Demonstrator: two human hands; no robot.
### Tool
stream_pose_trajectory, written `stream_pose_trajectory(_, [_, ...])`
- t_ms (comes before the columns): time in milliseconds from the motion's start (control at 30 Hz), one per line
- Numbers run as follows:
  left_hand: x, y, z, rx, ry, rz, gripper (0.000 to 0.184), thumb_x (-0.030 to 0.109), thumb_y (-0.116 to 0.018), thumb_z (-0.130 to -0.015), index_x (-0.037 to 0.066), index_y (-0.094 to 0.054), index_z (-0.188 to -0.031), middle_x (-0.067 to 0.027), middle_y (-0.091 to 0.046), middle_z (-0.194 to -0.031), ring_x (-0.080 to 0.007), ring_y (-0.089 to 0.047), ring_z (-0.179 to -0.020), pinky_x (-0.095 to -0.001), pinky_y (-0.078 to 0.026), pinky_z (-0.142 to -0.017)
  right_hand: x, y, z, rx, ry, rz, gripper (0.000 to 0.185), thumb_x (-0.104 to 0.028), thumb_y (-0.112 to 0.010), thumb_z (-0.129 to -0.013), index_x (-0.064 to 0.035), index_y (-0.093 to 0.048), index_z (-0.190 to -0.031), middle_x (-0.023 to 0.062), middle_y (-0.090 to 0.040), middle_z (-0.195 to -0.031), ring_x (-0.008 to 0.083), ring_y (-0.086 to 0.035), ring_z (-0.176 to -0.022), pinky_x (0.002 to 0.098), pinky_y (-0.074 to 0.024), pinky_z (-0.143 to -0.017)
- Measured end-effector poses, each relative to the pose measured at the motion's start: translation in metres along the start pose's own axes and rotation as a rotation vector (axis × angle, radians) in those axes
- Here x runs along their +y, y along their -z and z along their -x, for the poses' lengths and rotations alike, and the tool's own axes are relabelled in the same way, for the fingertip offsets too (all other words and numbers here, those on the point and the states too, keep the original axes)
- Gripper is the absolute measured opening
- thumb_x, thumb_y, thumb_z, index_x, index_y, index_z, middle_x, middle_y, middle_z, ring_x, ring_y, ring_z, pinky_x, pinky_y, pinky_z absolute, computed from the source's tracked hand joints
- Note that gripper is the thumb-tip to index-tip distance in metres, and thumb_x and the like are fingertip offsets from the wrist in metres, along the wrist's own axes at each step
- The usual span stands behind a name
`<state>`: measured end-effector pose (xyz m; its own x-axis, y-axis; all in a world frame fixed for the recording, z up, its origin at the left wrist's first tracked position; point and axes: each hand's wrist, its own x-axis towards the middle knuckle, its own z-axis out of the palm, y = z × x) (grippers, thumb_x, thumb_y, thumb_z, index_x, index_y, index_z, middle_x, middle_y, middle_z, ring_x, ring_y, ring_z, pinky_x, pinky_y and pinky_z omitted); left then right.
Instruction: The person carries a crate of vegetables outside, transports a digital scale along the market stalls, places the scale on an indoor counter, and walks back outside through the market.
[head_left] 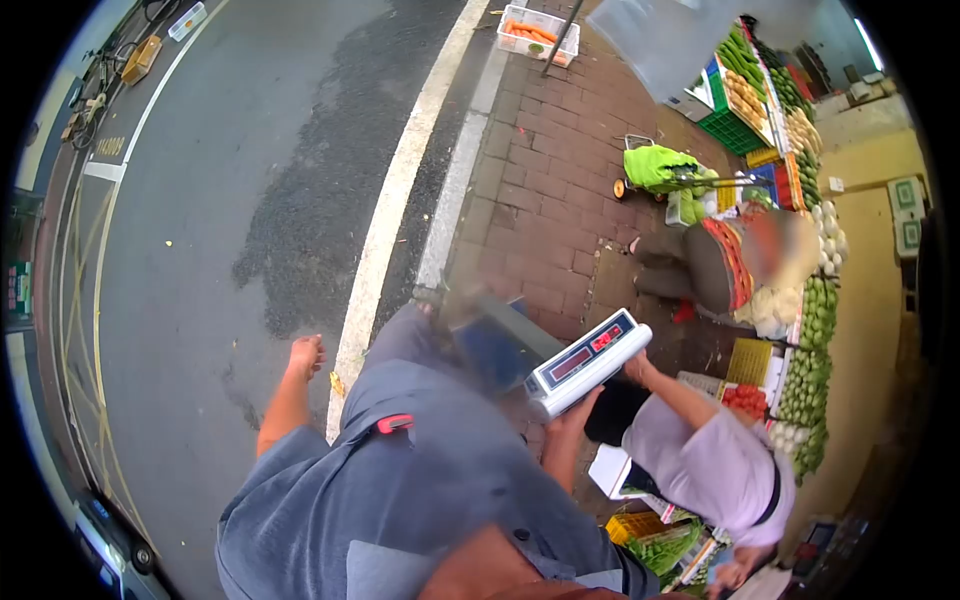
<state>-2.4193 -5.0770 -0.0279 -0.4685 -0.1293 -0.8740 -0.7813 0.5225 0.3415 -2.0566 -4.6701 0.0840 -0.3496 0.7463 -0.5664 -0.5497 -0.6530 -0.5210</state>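
Note:
A white digital price scale (590, 362) with lit red digits is in front of me, tilted, its display facing up. My right hand (576, 408) is closed at the lower edge of the scale, its fingers partly hidden behind the casing. Another person's hand (637, 366) is at the scale's right end. The blue-grey part of the scale (495, 345) to the left is blurred. Away to the left, over the road, my left hand (307, 354) is held out with fingers curled, and nothing shows in it.
A person in a lavender shirt (700, 450) stands close on my right. Farther off, another person (705, 262) bends at the vegetable stall (808, 375). A green trolley bag (660, 168) and a crate of carrots (538, 36) stand on the brick pavement (545, 190). A kerb (455, 195) borders the road.

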Motion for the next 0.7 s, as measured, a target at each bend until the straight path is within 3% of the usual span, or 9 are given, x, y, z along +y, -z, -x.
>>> stream_pose_trajectory(133, [0.054,-0.036,-0.034,-0.048,0.051,0.004,0.032,0.032,-0.055,-0.088,0.011,-0.053,-0.112,-0.0075,-0.06,-0.09,-0.02,-0.056,-0.069,-0.0403,-0.044,-0.063,-0.005,-0.049,-0.067,0.02,-0.003,-0.013,0.065,-0.057,-0.039,-0.09,-0.0119,-0.039,-0.136,0.0065,-0.046,-0.134,0.0282,-0.047,-0.119,0.0443,-0.0366,-0.102])
stream_pose_trajectory(233, [0.118,-0.065,-0.058,-0.041,0.069,0.031,0.029,0.029,-0.055,-0.089,0.007,-0.056,-0.108,-0.0075,-0.059,-0.083,-0.0179,-0.054,-0.059,-0.0339,-0.038,-0.048,-0.003,-0.1,-0.112,0.105,0.016,0.052,0.064,-0.057,-0.039,-0.09,-0.0118,-0.039,-0.135,0.0069,-0.045,-0.135,0.0287,-0.046,-0.12,0.0445,-0.0366,-0.102])
stream_pose_trajectory(333, [0.178,-0.083,-0.116,-0.08,0.079,0.011,0.028,0.031,-0.055,-0.088,0.009,-0.057,-0.107,-0.0074,-0.06,-0.084,-0.0192,-0.053,-0.057,-0.0349,-0.041,-0.048,-0.002,-0.142,-0.174,0.118,0.048,0.081,0.066,-0.058,-0.037,-0.091,-0.0108,-0.037,-0.136,0.0082,-0.043,-0.137,0.0299,-0.044,-0.122,0.0446,-0.0355,-0.102])
stream_pose_trajectory(433, [0.281,-0.096,-0.147,-0.066,-0.048,-0.02,0.028,0.029,-0.055,-0.088,0.007,-0.058,-0.104,-0.007,-0.06,-0.082,-0.0157,-0.053,-0.056,-0.0289,-0.039,-0.044,-0.01,-0.177,-0.231,0.103,0.073,0.074,0.067,-0.058,-0.036,-0.091,-0.0103,-0.036,-0.137,0.0087,-0.042,-0.138,0.0303,-0.042,-0.123,0.0444,-0.0341,-0.103])
stream_pose_trajectory(467, [0.314,-0.101,-0.148,-0.063,-0.069,-0.019,0.027,0.029,-0.055,-0.088,0.007,-0.058,-0.105,-0.0064,-0.061,-0.082,-0.0147,-0.054,-0.058,-0.0288,-0.039,-0.045,-0.016,-0.183,-0.247,0.153,0.092,0.101,0.068,-0.057,-0.041,-0.089,-0.0106,-0.033,-0.138,0.0095,-0.04,-0.139,0.0298,-0.043,-0.123,0.0463,-0.039,-0.099])
stream_pose_trajectory(500, [0.352,-0.107,-0.151,-0.058,-0.097,-0.009,0.027,0.029,-0.055,-0.088,0.008,-0.058,-0.105,-0.0058,-0.061,-0.083,-0.0137,-0.055,-0.059,-0.0287,-0.039,-0.045,-0.022,-0.19,-0.263,0.259,0.104,0.129,0.071,-0.061,-0.039,-0.088,-0.0091,-0.036,-0.137,0.0092,-0.042,-0.138,0.0306,-0.043,-0.122,0.0455,-0.0352,-0.102])
stream_pose_trajectory(567, [0.428,-0.128,-0.154,-0.011,-0.137,0.015,0.027,0.029,-0.056,-0.088,0.007,-0.058,-0.105,-0.0048,-0.061,-0.081,-0.0139,-0.056,-0.059,-0.0293,-0.04,-0.044,-0.035,-0.242,-0.284,0.244,0.09,0.061,0.072,-0.062,-0.041,-0.087,-0.0097,-0.036,-0.137,0.0095,-0.041,-0.138,0.0302,-0.042,-0.123,0.0468,-0.0358,-0.101])
stream_pose_trajectory(700, [0.539,-0.184,-0.156,0.006,-0.232,0.045,0.027,0.028,-0.056,-0.088,0.008,-0.059,-0.106,-0.0032,-0.062,-0.079,-0.0134,-0.056,-0.06,-0.0279,-0.039,-0.044,-0.064,-0.251,-0.365,0.308,0.084,0.184,0.067,-0.057,-0.041,-0.09,-0.0114,-0.034,-0.138,0.0088,-0.039,-0.138,0.0266,-0.043,-0.12,0.0423,-0.0366,-0.1])
